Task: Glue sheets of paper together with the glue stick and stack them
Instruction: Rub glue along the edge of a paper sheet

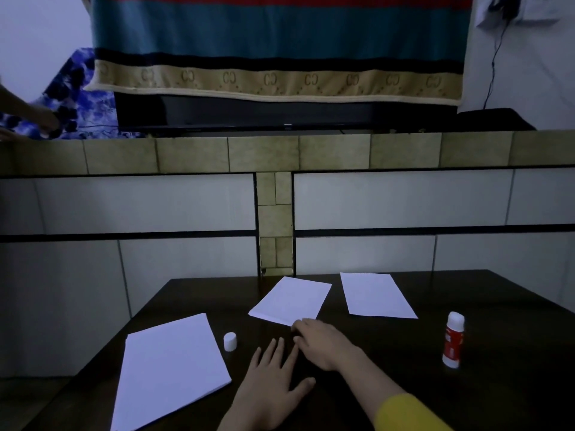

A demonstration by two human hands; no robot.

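A dark bench (497, 306) carries the paper and the glue. The left hand (273, 384) lies flat on the bench near the front edge, palm down, fingers straight and spread, so its grip is open and it holds nothing. The right hand (323, 343) comes in from the right with a yellow sleeve (407, 413) on the arm. It reaches across, just beyond the left hand, and its fingertips (300, 326) touch the near corner of the middle sheet (292, 298). The fingers are bent down on the paper; if they pinch the corner or only press on it, I cannot tell.

The middle sheet lies turned at an angle at the far part of the bench. Another sheet (376, 295) lies to its right, apart from it. A stack of paper (171, 368) lies on the left side, near the front, also turned at an angle.

The glue stick (453, 340) stands upright on the right side, well apart from both hands; it has a red label and a white top. Its small white cap (230, 341) stands alone between the stack and the left hand.

Behind the bench is a tiled wall (124, 206).
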